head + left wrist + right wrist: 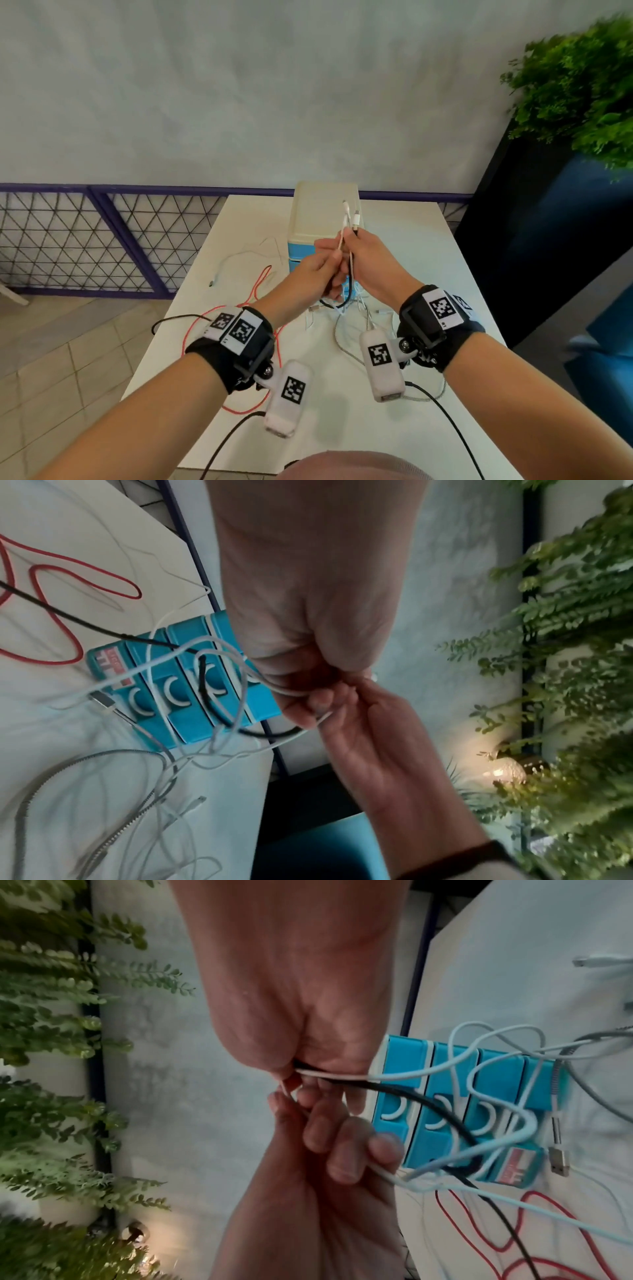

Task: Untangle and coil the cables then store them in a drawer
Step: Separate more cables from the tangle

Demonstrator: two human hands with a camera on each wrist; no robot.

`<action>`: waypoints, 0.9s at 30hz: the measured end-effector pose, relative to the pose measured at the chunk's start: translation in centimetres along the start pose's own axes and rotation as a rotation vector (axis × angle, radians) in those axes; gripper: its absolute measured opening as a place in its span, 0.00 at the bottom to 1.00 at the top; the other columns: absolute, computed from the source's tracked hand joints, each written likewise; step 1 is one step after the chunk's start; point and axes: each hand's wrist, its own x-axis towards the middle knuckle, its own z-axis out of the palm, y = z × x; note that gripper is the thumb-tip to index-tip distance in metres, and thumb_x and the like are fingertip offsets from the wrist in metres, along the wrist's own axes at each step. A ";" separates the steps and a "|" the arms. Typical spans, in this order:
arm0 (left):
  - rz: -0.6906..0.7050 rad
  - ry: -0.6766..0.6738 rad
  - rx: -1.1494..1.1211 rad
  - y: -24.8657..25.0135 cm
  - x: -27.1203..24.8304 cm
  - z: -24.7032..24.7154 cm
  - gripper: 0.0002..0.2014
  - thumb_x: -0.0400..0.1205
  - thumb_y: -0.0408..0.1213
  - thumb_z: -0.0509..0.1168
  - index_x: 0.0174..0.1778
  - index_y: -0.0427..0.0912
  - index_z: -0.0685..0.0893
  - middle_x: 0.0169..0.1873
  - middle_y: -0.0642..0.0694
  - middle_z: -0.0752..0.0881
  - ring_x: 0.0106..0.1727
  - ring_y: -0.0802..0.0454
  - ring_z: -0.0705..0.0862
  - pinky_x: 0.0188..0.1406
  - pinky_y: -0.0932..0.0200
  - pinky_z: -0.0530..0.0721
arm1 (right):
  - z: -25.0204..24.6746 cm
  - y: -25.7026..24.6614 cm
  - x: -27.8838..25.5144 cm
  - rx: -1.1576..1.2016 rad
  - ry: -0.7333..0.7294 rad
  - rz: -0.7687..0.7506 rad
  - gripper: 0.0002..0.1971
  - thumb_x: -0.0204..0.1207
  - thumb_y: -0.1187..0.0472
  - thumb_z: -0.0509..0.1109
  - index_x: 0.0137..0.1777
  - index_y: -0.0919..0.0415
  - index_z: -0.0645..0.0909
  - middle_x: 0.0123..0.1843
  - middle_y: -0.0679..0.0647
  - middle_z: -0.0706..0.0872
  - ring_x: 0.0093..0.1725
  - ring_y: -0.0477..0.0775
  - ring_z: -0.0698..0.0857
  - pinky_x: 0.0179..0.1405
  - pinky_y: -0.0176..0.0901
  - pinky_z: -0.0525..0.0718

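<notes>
Both hands are raised over the white table [411, 240], in front of the drawer unit [318, 212]. My right hand [351, 241] grips a bundle of white cables [329, 1074] and one black cable [414, 1102]; their connector ends [352, 216] stick up above the fist. My left hand [329, 265], just below and touching it, pinches a white cable [291, 692]. The bundle hangs in tangled loops down to the table in front of the shut blue drawers [192, 688]. A red cable [262, 282] lies loose on the left.
A grey braided cable [342, 342] with a metal plug [558, 1161] and a thin white cable [239, 255] lie on the table. A purple railing [137, 240] runs behind and to the left. A dark planter with a green plant [582, 85] stands at the right.
</notes>
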 end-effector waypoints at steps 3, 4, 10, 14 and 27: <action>0.079 -0.133 0.214 -1.4 0.0 -0.1 0.17 0.89 0.41 0.48 0.38 0.40 0.73 0.25 0.48 0.70 0.25 0.55 0.70 0.31 0.64 0.75 | -0.1 -1.0 0.1 0.084 0.106 -0.083 0.16 0.90 0.55 0.46 0.45 0.62 0.69 0.52 0.66 0.90 0.51 0.60 0.91 0.54 0.52 0.89; 0.080 -0.176 0.293 -2.3 -0.1 -0.4 0.17 0.89 0.41 0.49 0.36 0.42 0.73 0.25 0.49 0.70 0.26 0.56 0.70 0.32 0.63 0.74 | -0.4 -1.6 0.2 0.139 0.159 -0.107 0.16 0.90 0.55 0.45 0.44 0.61 0.68 0.47 0.63 0.91 0.46 0.59 0.92 0.50 0.52 0.90; 0.104 -0.219 0.463 -6.0 -0.4 -1.3 0.13 0.88 0.35 0.51 0.39 0.36 0.71 0.31 0.49 0.75 0.34 0.55 0.74 0.43 0.64 0.78 | -2.5 -3.1 1.0 0.232 0.334 -0.152 0.15 0.89 0.57 0.47 0.39 0.56 0.66 0.25 0.48 0.63 0.17 0.43 0.61 0.16 0.32 0.60; 0.089 -0.300 0.757 -7.7 0.9 -1.2 0.13 0.87 0.38 0.52 0.39 0.44 0.77 0.36 0.59 0.80 0.41 0.67 0.76 0.49 0.70 0.70 | -2.7 -4.1 0.6 0.145 0.378 -0.193 0.15 0.89 0.57 0.47 0.39 0.56 0.66 0.24 0.46 0.65 0.17 0.43 0.60 0.16 0.32 0.59; -0.426 -0.243 1.213 -14.0 0.5 -5.3 0.13 0.79 0.54 0.50 0.36 0.53 0.73 0.48 0.49 0.81 0.61 0.45 0.77 0.72 0.37 0.60 | -6.0 -10.4 -3.0 0.002 0.616 -0.423 0.15 0.89 0.56 0.49 0.41 0.56 0.68 0.25 0.45 0.68 0.19 0.42 0.63 0.15 0.36 0.62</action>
